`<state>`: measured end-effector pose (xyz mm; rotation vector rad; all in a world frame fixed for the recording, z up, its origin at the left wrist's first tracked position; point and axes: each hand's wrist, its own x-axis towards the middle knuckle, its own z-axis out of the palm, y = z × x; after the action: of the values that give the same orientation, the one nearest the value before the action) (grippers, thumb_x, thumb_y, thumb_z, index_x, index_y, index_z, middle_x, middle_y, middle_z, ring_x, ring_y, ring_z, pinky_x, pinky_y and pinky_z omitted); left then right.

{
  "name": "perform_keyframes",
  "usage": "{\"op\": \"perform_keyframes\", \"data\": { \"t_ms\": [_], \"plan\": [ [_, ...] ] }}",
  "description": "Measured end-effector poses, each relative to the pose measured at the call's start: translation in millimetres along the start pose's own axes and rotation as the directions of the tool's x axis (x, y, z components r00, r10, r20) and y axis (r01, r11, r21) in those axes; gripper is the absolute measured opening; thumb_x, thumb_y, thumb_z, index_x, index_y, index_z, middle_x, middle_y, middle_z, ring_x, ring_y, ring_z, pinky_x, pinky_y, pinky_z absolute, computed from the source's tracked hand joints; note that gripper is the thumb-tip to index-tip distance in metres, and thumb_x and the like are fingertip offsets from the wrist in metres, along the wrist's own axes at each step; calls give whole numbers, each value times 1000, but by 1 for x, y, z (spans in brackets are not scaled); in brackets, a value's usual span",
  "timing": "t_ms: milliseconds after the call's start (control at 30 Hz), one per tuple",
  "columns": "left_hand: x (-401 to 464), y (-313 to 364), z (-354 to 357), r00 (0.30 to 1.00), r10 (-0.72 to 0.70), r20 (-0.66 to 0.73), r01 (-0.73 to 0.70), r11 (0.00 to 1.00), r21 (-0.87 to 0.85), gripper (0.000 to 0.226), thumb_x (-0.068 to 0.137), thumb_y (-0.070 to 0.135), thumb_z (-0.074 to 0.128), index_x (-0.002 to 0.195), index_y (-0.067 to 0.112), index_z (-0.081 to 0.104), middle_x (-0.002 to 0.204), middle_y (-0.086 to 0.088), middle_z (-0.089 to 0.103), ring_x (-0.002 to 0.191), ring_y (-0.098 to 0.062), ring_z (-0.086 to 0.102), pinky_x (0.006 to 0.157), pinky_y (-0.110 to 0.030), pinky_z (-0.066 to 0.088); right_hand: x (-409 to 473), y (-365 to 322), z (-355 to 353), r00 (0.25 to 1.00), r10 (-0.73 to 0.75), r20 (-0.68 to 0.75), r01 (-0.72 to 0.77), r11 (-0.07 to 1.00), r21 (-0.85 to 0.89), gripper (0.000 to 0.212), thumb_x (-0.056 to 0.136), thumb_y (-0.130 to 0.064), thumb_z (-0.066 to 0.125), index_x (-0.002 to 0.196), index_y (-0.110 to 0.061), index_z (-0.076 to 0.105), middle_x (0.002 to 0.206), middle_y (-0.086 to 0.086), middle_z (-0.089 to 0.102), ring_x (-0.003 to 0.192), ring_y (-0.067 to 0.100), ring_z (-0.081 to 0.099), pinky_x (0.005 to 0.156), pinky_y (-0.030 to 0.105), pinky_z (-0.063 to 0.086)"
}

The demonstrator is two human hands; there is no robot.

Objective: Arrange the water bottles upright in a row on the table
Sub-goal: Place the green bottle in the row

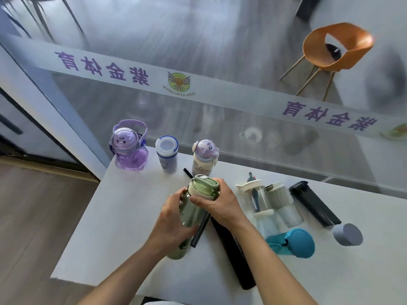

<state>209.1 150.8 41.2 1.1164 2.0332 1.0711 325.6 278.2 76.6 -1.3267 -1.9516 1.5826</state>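
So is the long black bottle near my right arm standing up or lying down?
Lying down. The long black bottle rests on its side on the white table, partly under the right hand, not upright like the purple bottle.

Bright, even daylight; soft shadows on the table (123, 216). Glass wall (220, 51) shows hazy reflections. Wide-angle bending and blur at edges.

My left hand (174, 221) curls with its fingers bent inward and thumb up. My right hand (218, 201) closes just past those fingertips, thumb pointing left. Both forearms stretch forward, bare.
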Motion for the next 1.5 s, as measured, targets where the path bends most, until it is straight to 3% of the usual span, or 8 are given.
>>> {"op": "perform_keyframes", "data": {
  "t_ms": [300, 500, 633, 767, 900, 1033, 1233, 1500],
  "plan": [
    [13, 68, 64, 995, 94, -28, -93, 995, 31, 96, 66, 45, 81, 147, 32, 31, 132, 12, 49, 118, -7, 50, 101, -37, 46, -6, 11, -99, 995, -96, -29, 95, 995, -19, 71, 58, -40, 95, 117, -28, 57, 103, -13, 70, 92, -7, 65, 78, 14, 53],
    [38, 111, 90, 984, 136, -113, -125, 987, 97, 88, 65, 43, 83, 140, 34, 37, 126, 6, 56, 113, -16, 54, 97, -40, 47, 9, 21, -127, 987, -156, -38, 155, 987, -28, 75, 51, -49, 92, 114, -36, 55, 108, -12, 70, 101, 3, 66, 87, 29, 56],
    [61, 127, 90, 985, 106, -136, -91, 990, 111, 73, 62, 40, 81, 125, 33, 44, 117, 6, 58, 105, -17, 58, 89, -43, 51, 19, 11, -141, 987, -158, 5, 158, 987, 40, 67, 61, -43, 93, 117, -32, 57, 107, -14, 70, 96, -3, 64, 81, 15, 52],
    [81, 127, 86, 992, 26, -121, -22, 999, 34, 70, 61, 49, 81, 119, 31, 46, 111, 12, 64, 99, -11, 63, 85, -42, 54, 38, 17, -166, 988, -138, 63, 128, 982, 140, 50, 84, -65, 64, 123, -33, 59, 115, -7, 67, 106, 8, 64, 88, 29, 54],
    [93, 127, 87, 990, -15, -141, 16, 1000, 4, 70, 60, 45, 85, 117, 33, 47, 105, 18, 67, 96, 1, 63, 87, -36, 55, 77, 69, -190, 981, -22, -192, -41, 948, -316, 41, 92, -47, 61, 126, -24, 57, 110, 1, 63, 107, 22, 61, 90, 36, 47],
    [101, 124, 89, 987, -38, -157, 38, 999, -4, 73, 59, 41, 88, 119, 31, 47, 108, 16, 66, 99, 0, 62, 88, -35, 55, 110, 108, -187, 993, 98, -62, -111, 659, -744, 60, 83, -59, 60, 136, -34, 48, 133, 4, 56, 123, 28, 51, 100, 44, 36],
    [113, 122, 88, 978, -74, -195, 69, 997, -32, 75, 58, 40, 91, 118, 31, 46, 109, 14, 66, 98, -1, 64, 85, -34, 57, 132, 136, -167, 963, 271, 8, -150, 560, -815, 77, 71, -85, 51, 135, -43, 46, 134, 2, 56, 129, 27, 47, 110, 59, 23],
    [134, 127, 97, 970, -70, -231, 58, 997, -59, 81, 51, 55, 84, 118, 34, 43, 112, 11, 63, 102, -8, 63, 86, -40, 57, 103, 152, -166, 957, 285, 53, -129, 583, -802, 74, 78, -84, 41, 136, -39, 48, 129, 1, 60, 124, 28, 50, 108, 62, 23]
  ]
}}
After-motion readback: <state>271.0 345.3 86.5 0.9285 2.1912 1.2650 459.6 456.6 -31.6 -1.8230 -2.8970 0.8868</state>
